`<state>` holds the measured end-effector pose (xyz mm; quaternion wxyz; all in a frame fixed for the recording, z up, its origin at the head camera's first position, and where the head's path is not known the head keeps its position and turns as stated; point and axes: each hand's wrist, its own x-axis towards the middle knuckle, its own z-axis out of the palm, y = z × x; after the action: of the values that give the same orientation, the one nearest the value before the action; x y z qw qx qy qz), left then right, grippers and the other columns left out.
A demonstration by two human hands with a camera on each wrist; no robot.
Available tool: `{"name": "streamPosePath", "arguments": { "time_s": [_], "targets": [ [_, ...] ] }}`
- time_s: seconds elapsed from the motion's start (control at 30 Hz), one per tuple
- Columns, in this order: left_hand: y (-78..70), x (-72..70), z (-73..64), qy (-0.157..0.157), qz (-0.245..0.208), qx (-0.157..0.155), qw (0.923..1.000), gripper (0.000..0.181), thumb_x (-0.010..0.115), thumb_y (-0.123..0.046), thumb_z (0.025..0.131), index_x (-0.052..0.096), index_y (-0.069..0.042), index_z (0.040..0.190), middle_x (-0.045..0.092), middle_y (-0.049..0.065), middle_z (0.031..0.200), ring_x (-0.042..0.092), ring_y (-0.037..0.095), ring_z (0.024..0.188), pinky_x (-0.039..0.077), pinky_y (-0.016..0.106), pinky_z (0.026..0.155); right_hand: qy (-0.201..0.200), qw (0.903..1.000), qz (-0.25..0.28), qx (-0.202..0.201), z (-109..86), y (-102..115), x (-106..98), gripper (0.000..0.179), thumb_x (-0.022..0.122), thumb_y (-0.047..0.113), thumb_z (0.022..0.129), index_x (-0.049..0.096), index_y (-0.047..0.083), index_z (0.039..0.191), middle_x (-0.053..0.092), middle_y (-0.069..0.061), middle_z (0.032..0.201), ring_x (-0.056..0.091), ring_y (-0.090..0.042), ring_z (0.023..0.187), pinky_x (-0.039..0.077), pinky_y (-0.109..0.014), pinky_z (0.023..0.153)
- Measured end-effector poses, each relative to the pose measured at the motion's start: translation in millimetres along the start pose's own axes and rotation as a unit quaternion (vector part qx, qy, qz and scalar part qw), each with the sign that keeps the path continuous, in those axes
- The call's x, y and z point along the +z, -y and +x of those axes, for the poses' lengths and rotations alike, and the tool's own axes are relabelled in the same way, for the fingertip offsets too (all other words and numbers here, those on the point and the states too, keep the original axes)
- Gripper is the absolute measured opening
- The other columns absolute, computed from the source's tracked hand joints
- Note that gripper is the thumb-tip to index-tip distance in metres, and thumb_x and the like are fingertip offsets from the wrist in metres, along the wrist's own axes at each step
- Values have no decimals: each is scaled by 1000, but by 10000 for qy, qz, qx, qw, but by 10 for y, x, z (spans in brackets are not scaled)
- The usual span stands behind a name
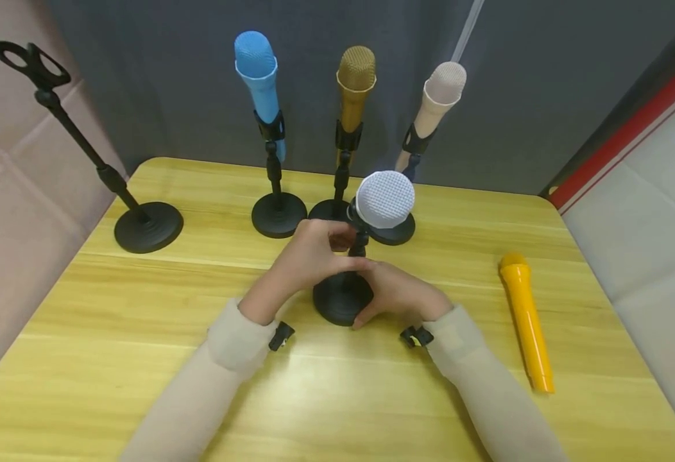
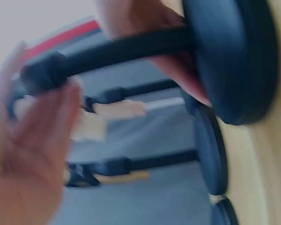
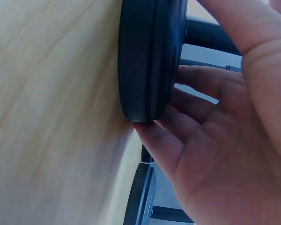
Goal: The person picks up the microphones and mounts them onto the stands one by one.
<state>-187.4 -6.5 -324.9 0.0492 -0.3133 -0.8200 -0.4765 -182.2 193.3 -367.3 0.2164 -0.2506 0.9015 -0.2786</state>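
Observation:
A black microphone stand (image 1: 340, 301) carries a white microphone (image 1: 385, 199), whose mesh head points up toward the head camera. My left hand (image 1: 314, 253) holds the stand's upper part just below the microphone; in the left wrist view, its fingers (image 2: 56, 126) curl by the joint, slightly blurred. Low down, my right hand (image 1: 398, 292) grips the round base, its fingertips at the rim in the right wrist view. Whether the base (image 3: 147, 61) touches the table there, I cannot tell.
Behind stand a blue microphone (image 1: 265, 96), a gold microphone (image 1: 351, 96) and a beige microphone (image 1: 435, 102), each on a black stand. A stand with no microphone (image 1: 147, 224) is at the left. An orange-yellow microphone (image 1: 527, 321) lies on the wooden table (image 1: 337, 398) at the right.

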Motion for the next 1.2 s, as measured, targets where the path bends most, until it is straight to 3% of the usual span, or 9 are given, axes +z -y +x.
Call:
{"name": "streamPosePath", "arguments": {
  "time_s": [0.17,0.37,0.63,0.8,0.93,1.1,1.2],
  "targets": [
    [-206,94,-112,-705,615,-493,9944,24,89,-25,79,75,-9,91,74,1,83,67,14,77,58,27,71,-6,9995,228,-199,15,-20,-3,115,97,28,65,30,12,158,40,-6,160,43,-24,145,31,-46,124],
    [-293,214,-174,-1199,1258,-450,9838,31,88,-31,80,66,-9,84,63,2,74,55,16,68,46,27,60,-48,9979,520,-379,38,-35,4,118,98,24,64,29,15,159,40,-2,160,42,-21,145,29,-44,125],
    [-287,245,-179,-1284,1347,-484,9813,31,88,-30,80,67,-9,86,68,4,79,60,17,70,52,29,64,-12,9975,580,-397,35,-36,11,118,98,22,64,28,14,159,39,-3,160,42,-22,145,28,-45,126],
    [-290,214,-157,-1140,1087,-549,9860,23,87,-24,80,71,-8,85,72,4,80,63,17,73,55,30,68,2,9978,548,-372,35,-52,13,117,98,24,65,29,15,159,39,-3,160,42,-23,145,28,-46,125],
    [-242,158,-117,-864,750,-300,9930,17,87,-18,79,76,-7,84,74,3,78,63,14,70,53,26,67,-3,9988,390,-294,19,-49,11,112,98,27,65,34,13,156,45,-5,156,46,-24,142,32,-47,123],
    [-105,53,-39,-85,96,174,9998,17,87,-16,80,80,-7,92,79,4,87,74,9,79,60,22,76,-17,9995,257,-194,10,-52,12,109,97,31,65,38,14,155,47,-6,155,48,-25,140,32,-48,123],
    [-10,-16,6,580,-467,338,9967,17,84,-13,83,79,-6,98,80,5,94,76,9,87,60,23,85,-33,9998,128,-138,16,-47,13,111,97,32,65,37,13,156,45,-6,157,46,-25,142,31,-48,124]
  ]
}}
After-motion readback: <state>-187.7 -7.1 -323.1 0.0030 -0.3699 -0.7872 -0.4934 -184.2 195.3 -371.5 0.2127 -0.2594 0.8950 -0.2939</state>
